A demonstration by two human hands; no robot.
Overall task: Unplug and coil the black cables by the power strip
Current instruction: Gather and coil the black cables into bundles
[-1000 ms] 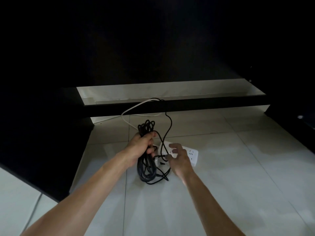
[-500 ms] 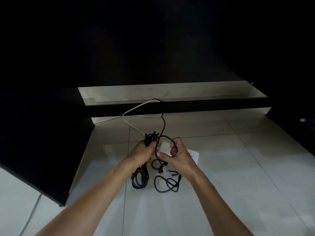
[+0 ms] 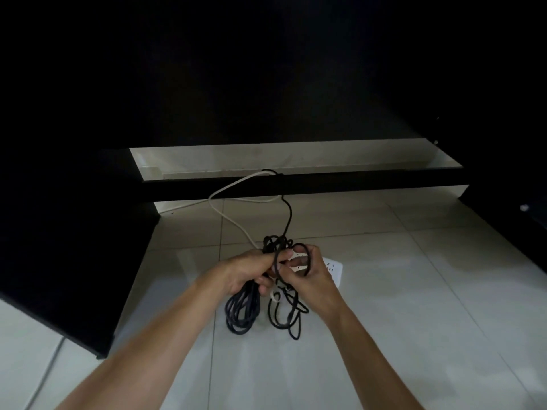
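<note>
My left hand (image 3: pixel 245 270) grips a bundle of coiled black cable (image 3: pixel 241 313) that hangs down in loops above the tiled floor. My right hand (image 3: pixel 307 273) pinches a loop of the same black cable right beside the left hand, and more loose black loops (image 3: pixel 285 318) dangle under it. One black strand (image 3: pixel 288 216) runs from the bundle up to the dark bar at the back. The white power strip (image 3: pixel 334 269) lies on the floor, mostly hidden behind my right hand.
A white cord (image 3: pixel 228 218) curves across the floor from the strip towards the dark bar (image 3: pixel 355 183). Black furniture panels stand at the left (image 3: pixel 74 261) and far right. Another thin white cord (image 3: pixel 47 371) lies at the lower left. Pale floor tiles (image 3: pixel 414 291) spread to the right.
My right hand left the power strip, took hold of a black cable loop and came up against my left hand. The coil now hangs as two bunches.
</note>
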